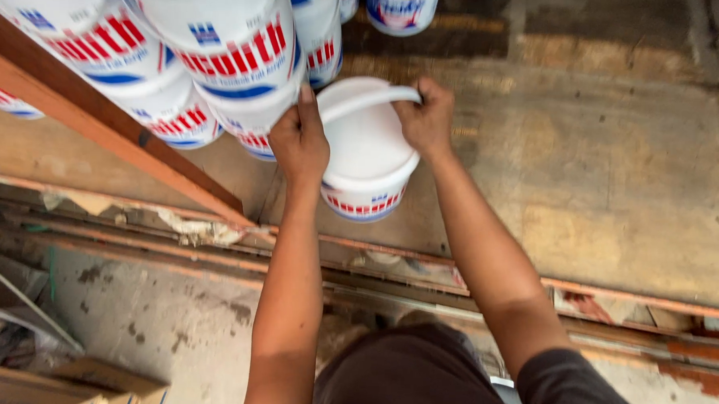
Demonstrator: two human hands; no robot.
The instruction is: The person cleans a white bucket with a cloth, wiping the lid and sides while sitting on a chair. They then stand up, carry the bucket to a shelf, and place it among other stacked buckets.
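A white plastic bucket (pixel 366 158) with a lid and red and blue print stands on a worn plywood floor (pixel 613 177). My left hand (pixel 299 140) presses against its left rim. My right hand (pixel 427 116) grips the bucket's white handle (pixel 364 104), which arches over the lid. Stacks of the same white buckets (pixel 227 47) stand directly to the left and behind it.
An orange wooden beam (pixel 93 116) slants across the upper left in front of the stacked buckets. A rusty metal rail (pixel 426 275) edges the plywood. Below it lies concrete ground with cardboard boxes (pixel 71 395) at the lower left.
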